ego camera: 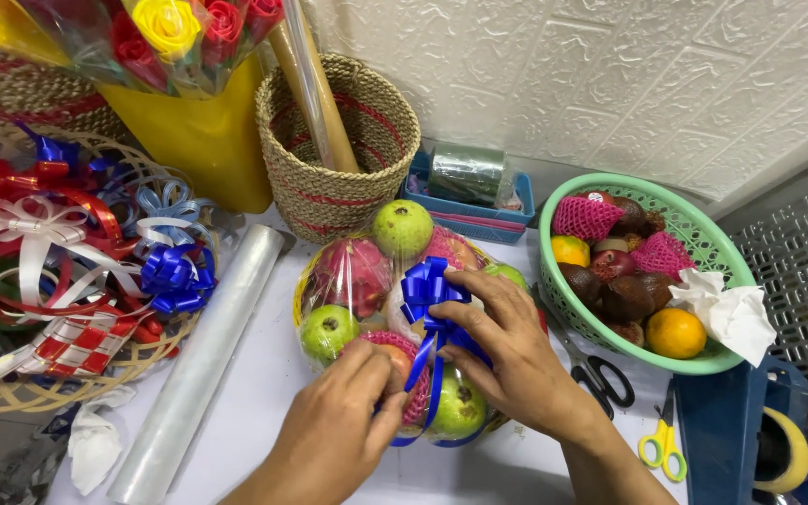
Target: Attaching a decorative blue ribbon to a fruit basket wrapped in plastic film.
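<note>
A wrapped fruit basket [348, 281] holding guavas, a dragon fruit and netted fruit sits in the middle of the white table. A shiny blue ribbon bow [430, 288] rests on top of its clear wrap, with blue tails running down the front. My right hand [507, 351] lies over the bow's lower right side, fingers pressing on the ribbon. My left hand [343, 421] is at the front of the basket, fingertips pinching the blue ribbon tail near the pink-netted fruit.
A roll of clear wrap [200, 360] lies to the left. A flat woven tray of ribbons and bows [67, 262] is far left. A green basket of fruit [647, 271] stands right, with black scissors [596, 374] and yellow scissors [661, 440] beside it. A woven basket [339, 150] is behind.
</note>
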